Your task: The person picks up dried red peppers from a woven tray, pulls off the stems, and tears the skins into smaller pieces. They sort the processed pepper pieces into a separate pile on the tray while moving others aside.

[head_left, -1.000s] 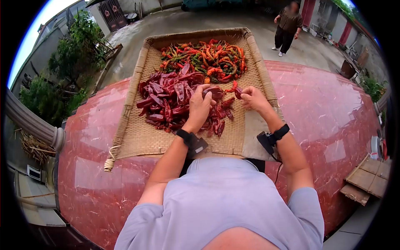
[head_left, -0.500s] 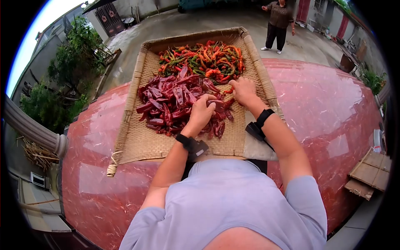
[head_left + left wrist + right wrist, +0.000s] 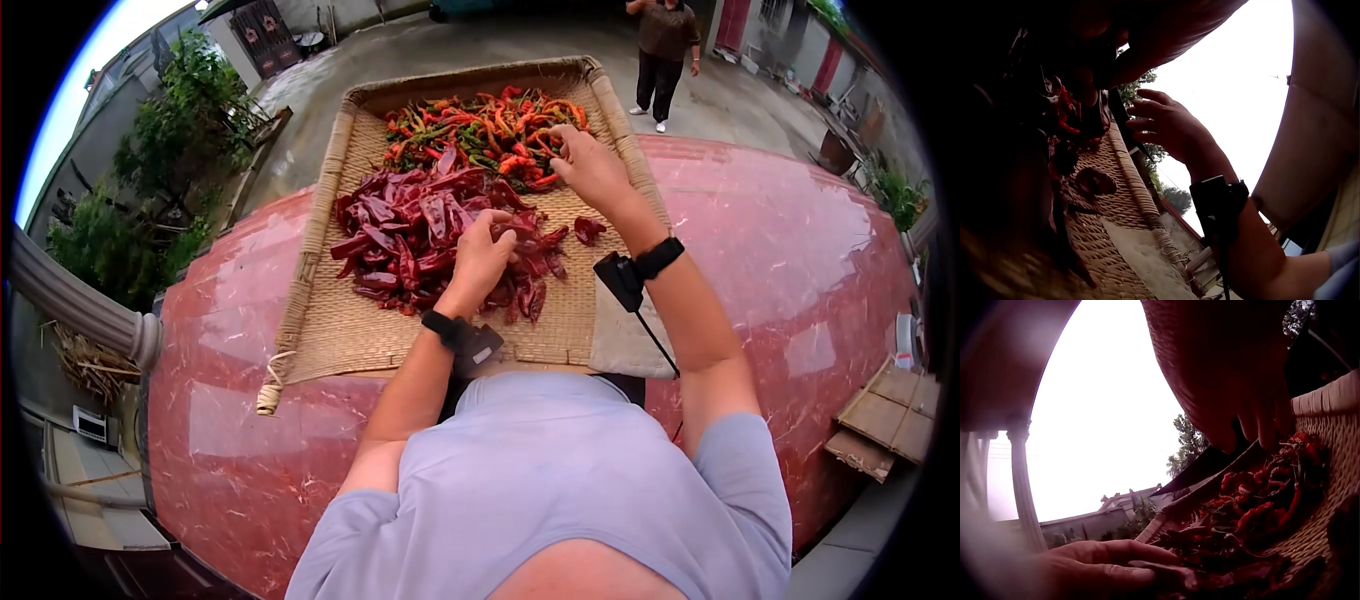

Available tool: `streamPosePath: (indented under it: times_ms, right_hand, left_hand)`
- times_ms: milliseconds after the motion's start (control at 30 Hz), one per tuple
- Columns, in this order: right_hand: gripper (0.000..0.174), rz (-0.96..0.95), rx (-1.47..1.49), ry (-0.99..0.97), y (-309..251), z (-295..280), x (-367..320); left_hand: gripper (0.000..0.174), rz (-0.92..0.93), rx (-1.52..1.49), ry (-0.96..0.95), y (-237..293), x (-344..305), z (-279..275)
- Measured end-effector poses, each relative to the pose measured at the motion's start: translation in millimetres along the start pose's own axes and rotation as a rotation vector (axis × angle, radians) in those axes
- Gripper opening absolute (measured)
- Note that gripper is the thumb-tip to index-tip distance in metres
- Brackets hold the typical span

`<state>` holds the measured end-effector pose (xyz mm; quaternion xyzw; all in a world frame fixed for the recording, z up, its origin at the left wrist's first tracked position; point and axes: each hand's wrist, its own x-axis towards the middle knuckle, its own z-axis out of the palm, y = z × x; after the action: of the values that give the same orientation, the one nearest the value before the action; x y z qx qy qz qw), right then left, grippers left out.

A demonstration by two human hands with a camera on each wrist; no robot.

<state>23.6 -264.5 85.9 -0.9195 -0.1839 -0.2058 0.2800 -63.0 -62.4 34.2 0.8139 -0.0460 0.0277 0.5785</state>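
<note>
A pile of dark red dried peppers (image 3: 410, 235) lies in the middle of a shallow woven tray (image 3: 320, 340). Over its right side, my left hand (image 3: 480, 262) pinches a dark red pepper (image 3: 1175, 574) between thumb and forefinger. My right hand (image 3: 592, 168) hovers at the right edge of a second pile, small orange, red and green chillies (image 3: 480, 130). Its fingers are spread and loosely bent, with nothing between them, as the left wrist view shows. A single dark red pepper (image 3: 588, 230) lies apart on the weave, below the right hand.
The tray has a raised rim and stands above a red marbled floor (image 3: 260, 440). A pale flat patch (image 3: 630, 340) covers its near right corner. Beyond, a person (image 3: 666, 50) stands in the concrete yard. Boards (image 3: 885, 410) lie at the right, a column (image 3: 80, 290) at the left.
My right hand has let go of a dark red pepper, now lying on the tray, and moved forward to the chillies. The left hand has dropped slightly toward the pile. The standing person has shifted left.
</note>
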Motion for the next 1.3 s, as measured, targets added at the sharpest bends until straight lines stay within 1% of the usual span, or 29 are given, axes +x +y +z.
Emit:
streamPosePath:
  times_ms: [100, 167, 200, 300, 333, 433, 467, 567, 600, 633, 700, 733, 800, 833, 867, 967, 1033, 1167, 1233, 1267, 1300]
  right_hand:
    - [0.038, 0.119, 0.323, -0.424, -5.0, 15.5, -21.3]
    - [0.037, 0.001, 0.541, -0.482, 4.0, 37.7, -43.2]
    - [0.036, -0.061, 0.649, -0.512, 2.6, 39.8, -49.9]
    - [0.030, 0.136, 0.637, -0.580, 5.4, 21.7, -58.3]
    - [0.027, 0.226, 0.512, -0.583, -1.2, 4.7, -57.3]
    - [0.026, 0.099, 0.054, -0.273, 14.5, -8.7, -52.0]
    - [0.027, 0.155, 0.019, -0.219, 15.9, -12.2, -50.1]
    - [0.028, 0.012, -0.371, 0.113, 32.3, 4.6, -54.0]
    - [0.028, 0.029, -0.336, 0.122, 28.0, 6.8, -52.6]
    - [0.029, 0.059, -0.253, 0.078, 23.9, 7.8, -53.3]
    - [0.029, 0.125, -0.083, -0.018, 12.4, 9.6, -60.3]
    - [0.029, 0.065, 0.001, -0.022, 17.1, 19.9, -64.8]
    - [0.028, -0.013, 0.053, -0.059, 16.6, 29.7, -78.2]
    - [0.028, -0.055, 0.079, -0.073, 16.6, 34.2, -82.0]
    - [0.030, -0.126, 0.045, -0.096, 22.6, 39.9, -84.6]
    - [0.029, -0.246, -0.053, -0.059, 30.0, 51.5, -90.2]
    - [0.027, -0.254, -0.073, -0.049, 31.7, 57.7, -92.9]
    - [0.017, -0.277, -0.114, -0.048, 35.1, 55.9, -93.6]
    - [0.014, -0.263, -0.075, 0.003, 28.4, 46.1, -93.3]
    - [0.012, -0.256, -0.056, 0.028, 25.0, 41.3, -92.8]
    - [0.012, -0.217, -0.091, 0.100, 24.3, 38.9, -92.0]
  left_hand:
    - [0.031, 0.005, 0.046, -0.013, -0.8, 3.2, -1.1]
    - [0.031, 0.029, -0.122, -0.043, 0.6, 3.0, 4.3]
    - [0.032, 0.041, -0.207, -0.056, 1.5, 3.0, 7.5]
    - [0.034, 0.065, -0.247, -0.032, 2.3, 2.1, 15.5]
    - [0.034, 0.103, -0.146, -0.038, -2.1, 5.1, 15.3]
    - [0.034, 0.239, 0.239, -0.168, -14.3, 16.6, 14.9]
    - [0.030, 0.192, 0.237, -0.168, -15.7, 15.3, 20.7]
    - [0.027, 0.371, 0.384, -0.266, -30.4, 23.3, 32.0]
    - [0.026, 0.346, 0.413, -0.322, -25.9, 23.6, 33.6]
    - [0.027, 0.379, 0.425, -0.322, -25.7, 21.3, 36.9]
    - [0.027, 0.296, 0.541, -0.343, -20.7, 18.0, 40.8]
    - [0.027, 0.295, 0.525, -0.331, -23.4, 17.8, 42.4]
    - [0.026, 0.302, 0.501, -0.303, -28.1, 20.5, 43.0]
    - [0.026, 0.306, 0.510, -0.319, -28.1, 21.6, 42.3]
    - [0.025, 0.309, 0.520, -0.335, -28.9, 20.7, 41.2]
    - [0.023, 0.342, 0.541, -0.345, -31.0, 16.8, 42.2]
    - [0.023, 0.380, 0.569, -0.351, -26.3, 14.0, 42.4]
    - [0.020, 0.350, 0.537, -0.374, -20.3, 8.1, 40.4]
    - [0.016, 0.331, 0.444, -0.269, -10.5, 8.0, 34.0]
    - [0.013, 0.397, 0.452, -0.171, -12.9, 13.1, 30.6]
    - [0.015, 0.380, 0.505, -0.056, -3.0, 15.3, 26.4]
